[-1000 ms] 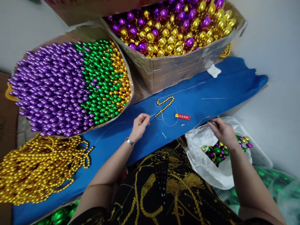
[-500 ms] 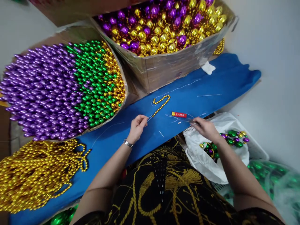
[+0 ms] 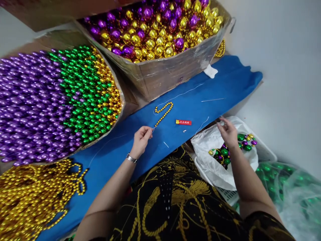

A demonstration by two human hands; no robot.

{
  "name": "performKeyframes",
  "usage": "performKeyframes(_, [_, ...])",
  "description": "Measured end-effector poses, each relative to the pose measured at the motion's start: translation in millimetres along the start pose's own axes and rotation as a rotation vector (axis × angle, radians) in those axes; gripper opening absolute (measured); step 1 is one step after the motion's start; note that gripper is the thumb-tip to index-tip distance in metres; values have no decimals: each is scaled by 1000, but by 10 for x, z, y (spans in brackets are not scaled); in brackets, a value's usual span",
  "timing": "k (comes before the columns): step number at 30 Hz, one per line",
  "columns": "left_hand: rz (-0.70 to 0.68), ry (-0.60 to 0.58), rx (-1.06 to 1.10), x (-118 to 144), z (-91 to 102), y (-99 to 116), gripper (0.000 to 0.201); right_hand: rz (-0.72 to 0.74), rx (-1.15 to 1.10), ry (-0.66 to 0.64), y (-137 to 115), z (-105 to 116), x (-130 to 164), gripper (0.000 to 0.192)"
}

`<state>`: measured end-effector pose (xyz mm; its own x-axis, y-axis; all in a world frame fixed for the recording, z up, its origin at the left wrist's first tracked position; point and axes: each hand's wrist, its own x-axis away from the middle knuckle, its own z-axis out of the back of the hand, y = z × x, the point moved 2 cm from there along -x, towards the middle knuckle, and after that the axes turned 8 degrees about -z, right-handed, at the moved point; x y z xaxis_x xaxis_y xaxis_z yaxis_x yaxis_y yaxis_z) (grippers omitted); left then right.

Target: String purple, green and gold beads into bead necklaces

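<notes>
Thumb and forefinger of my left hand (image 3: 141,140) are pinched on a thin white thread (image 3: 153,128) at the near end of a short gold bead strand (image 3: 164,114). That strand lies in a hook shape on the blue cloth (image 3: 180,103). My right hand (image 3: 229,134) is over the white plastic bag (image 3: 205,147), its fingers apart and bent, with nothing visible in them. A red and yellow packet (image 3: 184,122) rests on the cloth between the hands. Close to it lies a tiny white scrap (image 3: 185,131).
Behind the cloth stand a carton of purple, green and gold beads (image 3: 75,97) and a cardboard box (image 3: 163,78) of gold and purple balls. Gold bead strands (image 3: 35,194) pile up at left. The bag sits in a white basket (image 3: 267,147).
My right hand has moved right, away from the packet, and its fingers have opened. The dark scissors-like tool it held is out of sight. My left hand keeps its pinch; the view has shifted.
</notes>
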<state>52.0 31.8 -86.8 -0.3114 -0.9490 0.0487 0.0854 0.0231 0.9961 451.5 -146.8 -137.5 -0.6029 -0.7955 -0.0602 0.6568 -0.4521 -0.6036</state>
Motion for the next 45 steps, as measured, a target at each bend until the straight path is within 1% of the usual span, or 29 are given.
performKeyframes(3, [-4, -11, 6, 2, -31, 15, 28, 29, 24, -73, -269, -132, -120, 57])
performKeyframes(5, [-3, -24, 9, 6, -45, 26, 28, 68, 83, -109, -346, -203, -178, 50])
performKeyframes(6, [-3, -26, 11, 9, -47, 31, 28, 80, 112, -99, -339, -224, -188, 46])
performKeyframes(7, [-1, -24, 12, 13, -42, 36, 28, 81, 135, -68, -303, -231, -185, 43])
performKeyframes(9, [0, -7, 15, 22, -18, 42, 28, 42, 160, 40, -165, -188, -142, 44])
performKeyframes(13, [0, 27, 18, 43, 63, 43, 30, -37, 204, 239, 115, 89, -30, 48])
performKeyframes(15, [-2, 30, 22, 50, 90, 42, 30, -29, 214, 293, 118, 219, -17, 47])
performKeyframes(16, [-3, 27, 25, 53, 96, 41, 30, -10, 210, 301, 66, 247, -19, 48])
performKeyframes(17, [-3, 23, 28, 54, 96, 41, 30, 25, 200, 288, -24, 238, -21, 48])
performKeyframes(19, [-1, 13, 35, 55, 79, 42, 29, 133, 169, 195, -299, 105, -9, 42])
performKeyframes(21, [4, 3, 38, 57, 51, 44, 29, 284, 142, 21, -644, -144, 44, 31])
performKeyframes(23, [5, -8, 36, 64, 27, 45, 30, 437, 164, -174, -959, -410, 131, 26])
performKeyframes(25, [2, -19, 28, 76, 19, 38, 30, 503, 225, -283, -1137, -578, 205, 24])
performKeyframes(26, [0, -25, 20, 83, 24, 29, 30, 501, 249, -298, -1157, -605, 225, 23])
performKeyframes(27, [-1, -30, 11, 90, 33, 16, 30, 476, 265, -286, -1131, -590, 230, 22])
performKeyframes(28, [0, -34, 2, 96, 46, 0, 30, 440, 274, -258, -1065, -537, 224, 23])
performKeyframes(30, [6, -35, -13, 104, 78, -38, 30, 340, 304, -167, -845, -344, 187, 29])
performKeyframes(31, [9, -32, -18, 105, 93, -57, 30, 267, 349, -117, -713, -222, 163, 31])
performKeyframes(33, [11, -25, -25, 101, 111, -84, 30, 66, 511, -29, -468, 21, 118, 34])
performKeyframes(35, [7, -26, -25, 93, 107, -90, 29, -139, 655, 38, -328, 206, 77, 38])
performKeyframes(36, [4, -30, -22, 90, 97, -85, 29, -201, 685, 57, -316, 259, 53, 39])
performKeyframes(37, [0, -35, -18, 89, 83, -74, 29, -216, 675, 67, -345, 280, 22, 39])
performKeyframes(38, [-4, -40, -15, 89, 66, -59, 29, -194, 642, 68, -408, 273, -17, 40])
performKeyframes(40, [-12, -41, -8, 95, 33, -22, 29, -85, 577, 26, -601, 190, -117, 44])
performKeyframes(43, [-17, -33, -10, 114, 8, 37, 30, 94, 572, -120, -895, 7, -315, 48])
performKeyframes(45, [-13, -16, -21, 128, 15, 75, 30, 197, 596, -205, -1007, -63, -492, 44])
